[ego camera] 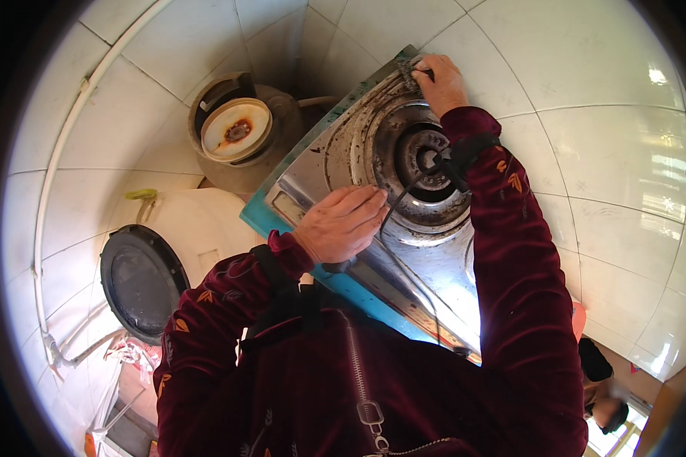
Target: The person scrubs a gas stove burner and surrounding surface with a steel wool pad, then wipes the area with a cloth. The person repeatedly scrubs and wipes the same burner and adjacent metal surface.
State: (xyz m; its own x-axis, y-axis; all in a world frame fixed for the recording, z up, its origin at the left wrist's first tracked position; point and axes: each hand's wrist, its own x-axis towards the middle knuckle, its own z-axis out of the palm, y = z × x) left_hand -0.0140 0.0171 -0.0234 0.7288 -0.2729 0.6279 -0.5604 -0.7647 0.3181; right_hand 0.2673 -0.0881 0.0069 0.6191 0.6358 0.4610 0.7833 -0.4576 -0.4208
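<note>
A stained stainless-steel gas stove point(334, 154) stands before me on a teal-edged surface. My right hand point(443, 83) is closed on a dark wire scouring pad point(409, 73), pressed to the stove's far corner by the tiled wall. Palm down, my left hand point(346, 220) rests at the near left edge of the stove top, fingers extended, holding nothing. Between the hands lies the round burner point(431, 160) with its dark ring. A thin black cable point(397, 200) runs from my right wrist strap across the stove.
At the left of the stove stands a gas cylinder point(223, 171) with a rust-stained round lid point(237, 131) on top. A black round lid point(143, 280) leans by a pale container point(200, 223). White pipe point(54, 154) runs down the tiled wall. Another person point(606, 408) is at the lower right.
</note>
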